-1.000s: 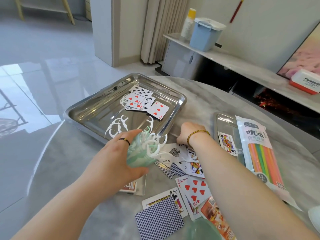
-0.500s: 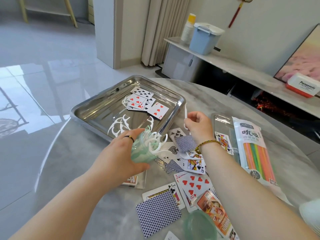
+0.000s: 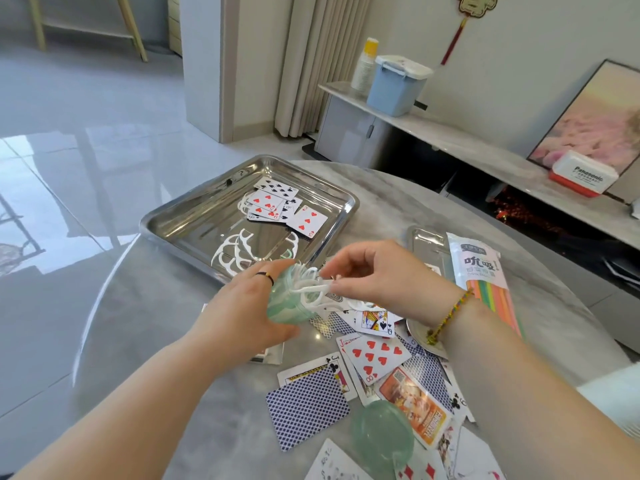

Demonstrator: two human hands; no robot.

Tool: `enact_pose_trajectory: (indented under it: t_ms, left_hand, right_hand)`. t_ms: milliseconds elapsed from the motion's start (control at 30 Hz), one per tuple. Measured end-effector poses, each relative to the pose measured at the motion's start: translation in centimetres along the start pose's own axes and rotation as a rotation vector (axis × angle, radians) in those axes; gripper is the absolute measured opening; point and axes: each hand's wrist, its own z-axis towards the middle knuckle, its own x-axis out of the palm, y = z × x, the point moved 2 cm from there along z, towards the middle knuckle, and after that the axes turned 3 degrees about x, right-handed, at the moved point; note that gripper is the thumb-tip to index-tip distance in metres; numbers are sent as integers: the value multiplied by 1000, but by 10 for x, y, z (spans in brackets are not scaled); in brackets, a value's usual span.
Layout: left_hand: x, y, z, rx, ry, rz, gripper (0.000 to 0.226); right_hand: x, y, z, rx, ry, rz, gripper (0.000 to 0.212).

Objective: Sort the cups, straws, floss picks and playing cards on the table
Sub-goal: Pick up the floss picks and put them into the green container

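Observation:
My left hand (image 3: 239,313) grips a translucent green cup (image 3: 287,303), tilted toward the right and stuffed with white floss picks. My right hand (image 3: 388,278) pinches a white floss pick (image 3: 313,289) at the cup's mouth. Behind them a steel tray (image 3: 180,223) holds several playing cards (image 3: 277,206) and loose floss picks (image 3: 239,254). More playing cards (image 3: 370,355) lie scattered on the table in front, some face down (image 3: 306,407). A second green cup (image 3: 381,434) lies among them. A bag of coloured straws (image 3: 485,278) lies at the right.
A smaller steel tray (image 3: 424,240) lies under the straw bag's left edge. The round marble table (image 3: 138,327) ends at the left, above a glossy floor. A low cabinet with a blue bin (image 3: 394,84) and a white-red box (image 3: 581,173) stands behind.
My right hand rose from the cards with a floss pick and has come left to the cup's mouth. My left hand kept holding the cup.

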Motion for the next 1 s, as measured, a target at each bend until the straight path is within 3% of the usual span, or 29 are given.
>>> enact_pose_trajectory:
  t_ms: [100, 333, 633, 700, 767, 900, 1000]
  left_hand:
    - [2, 0, 1, -9, 2, -63, 83]
    - [5, 8, 5, -8, -55, -137, 84]
    - [6, 8, 3, -93, -24, -33, 84]
    - [4, 8, 3, -109, -27, -30, 86]
    - [3, 8, 4, -126, -26, -29, 86]
    - [3, 8, 4, -127, -26, -24, 86]
    - [1, 8, 4, -130, -30, -14, 86]
  right_hand:
    - [13, 0, 4, -22, 4, -15, 30]
    - [11, -2, 7, -52, -185, 104, 33]
    - [22, -48, -6, 18, -275, -146, 29]
    - [33, -65, -13, 50, -275, -210, 24]
    - [42, -80, -18, 100, -235, -256, 6]
    - [54, -98, -16, 124, -73, -413, 29]
    - [57, -96, -9, 99, -36, -472, 26]
